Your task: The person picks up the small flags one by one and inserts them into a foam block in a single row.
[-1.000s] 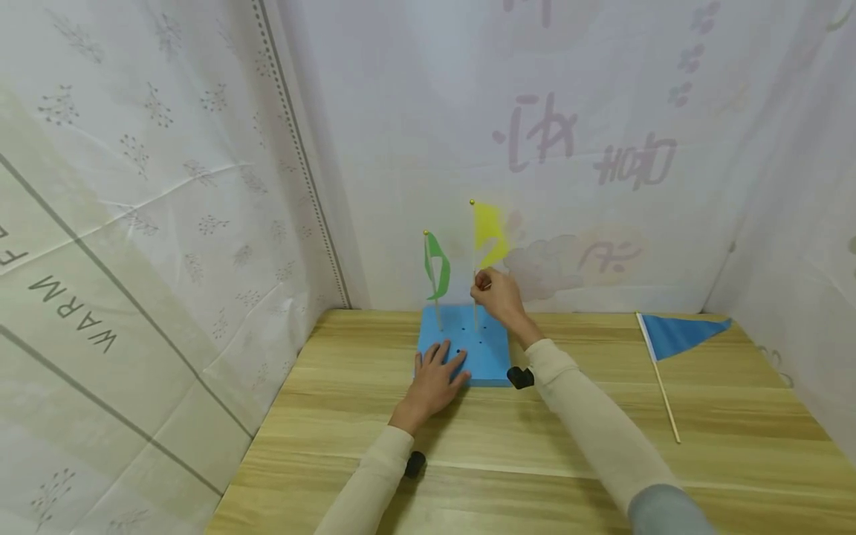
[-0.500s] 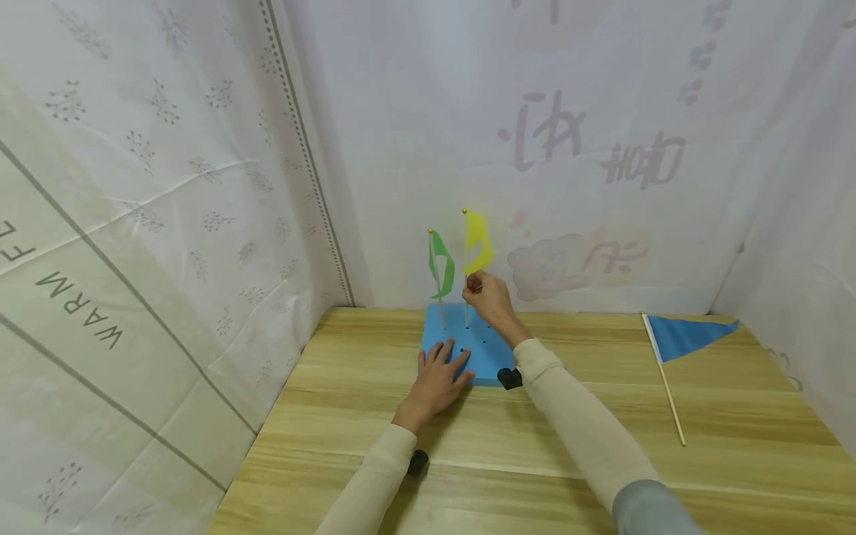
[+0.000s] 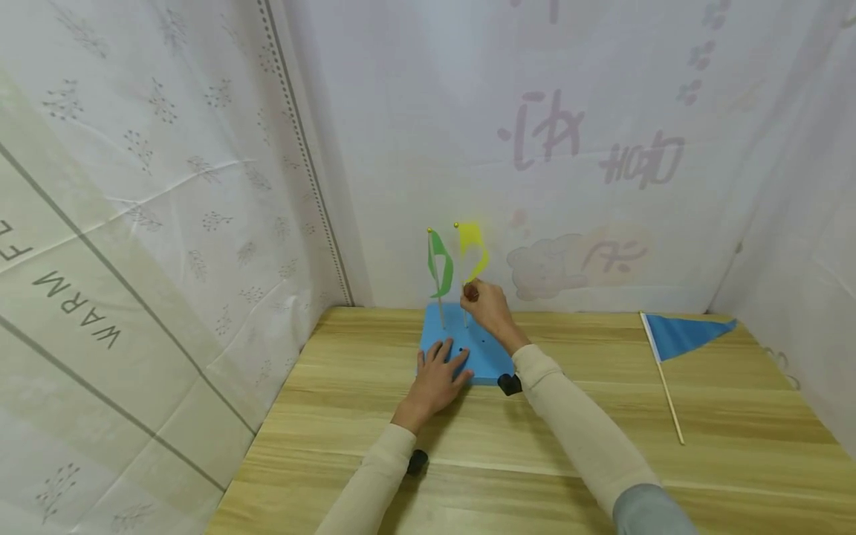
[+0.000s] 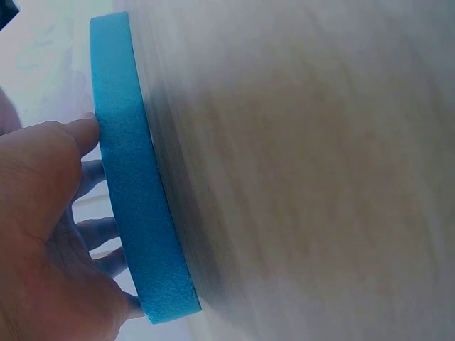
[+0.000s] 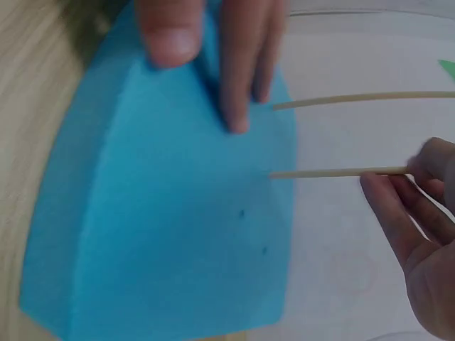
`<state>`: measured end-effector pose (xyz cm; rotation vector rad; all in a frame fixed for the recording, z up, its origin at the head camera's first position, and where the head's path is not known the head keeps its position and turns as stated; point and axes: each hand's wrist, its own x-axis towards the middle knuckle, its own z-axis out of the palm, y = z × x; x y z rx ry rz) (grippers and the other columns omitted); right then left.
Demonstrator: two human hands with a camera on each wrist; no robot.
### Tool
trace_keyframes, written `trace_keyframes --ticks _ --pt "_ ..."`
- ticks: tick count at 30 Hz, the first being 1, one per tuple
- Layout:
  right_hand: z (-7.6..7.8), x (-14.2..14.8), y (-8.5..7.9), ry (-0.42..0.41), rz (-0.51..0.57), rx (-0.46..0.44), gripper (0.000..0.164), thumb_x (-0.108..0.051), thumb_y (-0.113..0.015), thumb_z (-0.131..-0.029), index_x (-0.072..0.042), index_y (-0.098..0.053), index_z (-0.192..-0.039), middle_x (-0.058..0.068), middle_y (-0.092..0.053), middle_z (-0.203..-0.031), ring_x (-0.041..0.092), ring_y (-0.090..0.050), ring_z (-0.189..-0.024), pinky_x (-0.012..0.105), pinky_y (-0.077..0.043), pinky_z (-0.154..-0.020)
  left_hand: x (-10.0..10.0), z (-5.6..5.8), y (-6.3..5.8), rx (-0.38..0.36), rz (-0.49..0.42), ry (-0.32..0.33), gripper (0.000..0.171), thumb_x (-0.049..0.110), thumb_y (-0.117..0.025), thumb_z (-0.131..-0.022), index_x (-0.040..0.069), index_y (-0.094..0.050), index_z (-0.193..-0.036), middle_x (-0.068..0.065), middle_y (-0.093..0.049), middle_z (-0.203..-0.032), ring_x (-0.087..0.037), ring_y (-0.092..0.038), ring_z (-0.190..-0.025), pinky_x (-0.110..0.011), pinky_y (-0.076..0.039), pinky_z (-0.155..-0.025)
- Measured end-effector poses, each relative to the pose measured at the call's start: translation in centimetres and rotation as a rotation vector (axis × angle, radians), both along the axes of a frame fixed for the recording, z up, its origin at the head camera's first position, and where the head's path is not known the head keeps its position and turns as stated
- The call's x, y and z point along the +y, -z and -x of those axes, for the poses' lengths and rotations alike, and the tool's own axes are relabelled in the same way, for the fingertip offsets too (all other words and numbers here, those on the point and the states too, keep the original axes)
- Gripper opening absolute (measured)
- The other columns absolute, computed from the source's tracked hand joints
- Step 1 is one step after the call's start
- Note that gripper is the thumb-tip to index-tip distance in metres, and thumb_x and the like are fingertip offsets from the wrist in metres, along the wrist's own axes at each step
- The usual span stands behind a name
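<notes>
A blue foam block (image 3: 491, 364) with small holes lies on the table. My left hand (image 3: 435, 383) rests on its front left part with fingers spread; in the left wrist view the thumb (image 4: 84, 135) touches the edge of the block's top. My right hand (image 3: 490, 308) pinches the thin wooden stick (image 5: 320, 173) of a yellow flag (image 3: 471, 241). That stick's lower end meets the block's top; how deep it goes cannot be seen. Left of it, a green flag (image 3: 446, 279) stands in the block, slightly tilted, with nobody holding it.
A blue triangular pennant (image 3: 689, 338) on a stick lies on the wooden table (image 3: 568, 483) at the right. Printed curtains (image 3: 414, 148) hang behind the table and at both sides. A black wrist camera (image 3: 510, 383) sits close to the block's front right corner.
My right hand has moved the yellow flag left, nearer the green flag. Its top then came lower, and the hand dipped slightly. My left hand has stayed on the block.
</notes>
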<state>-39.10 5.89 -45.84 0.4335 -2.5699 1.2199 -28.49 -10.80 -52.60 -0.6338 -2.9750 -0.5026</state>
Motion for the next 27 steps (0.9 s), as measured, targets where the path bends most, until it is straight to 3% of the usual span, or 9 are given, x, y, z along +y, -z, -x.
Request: trace_keyframes --ticks 15,22,27 --pt "-0.1 1.0 0.7 0.03 0.0 -0.076 0.021 -0.018 -0.073 -0.103 -0.002 -0.074 -0.115 0.017 -0.078 -0.112 0.032 -0.076 -0.105 0.045 -0.063 -0.089 0.1 0.0 0.1 -0.015 0.002 -0.011 0.055 0.045 -0.055 -0.111 0.02 -0.053 -0.16 -0.02 -0.034 -0.172 -0.045 -0.031 -0.158 -0.076 -0.025 -0.123" --pt "-0.7 4.2 0.6 -0.001 0.043 -0.01 0.011 -0.01 -0.072 -0.102 -0.002 -0.071 -0.109 0.016 -0.076 -0.103 0.03 -0.076 -0.093 0.045 -0.063 -0.082 0.3 0.1 0.2 -0.029 0.021 -0.023 0.056 0.046 -0.053 -0.112 0.022 -0.05 -0.162 -0.019 -0.032 -0.173 -0.043 -0.029 -0.16 -0.075 -0.024 -0.124" --pt "-1.5 7.8 0.7 -0.001 0.051 0.008 0.009 -0.009 -0.07 -0.103 -0.001 -0.072 -0.106 0.016 -0.076 -0.097 0.027 -0.075 -0.082 0.037 -0.061 -0.072 0.2 0.1 0.4 -0.008 0.006 -0.013 0.056 0.044 -0.055 -0.112 0.019 -0.051 -0.161 -0.021 -0.033 -0.172 -0.046 -0.03 -0.159 -0.077 -0.024 -0.123"
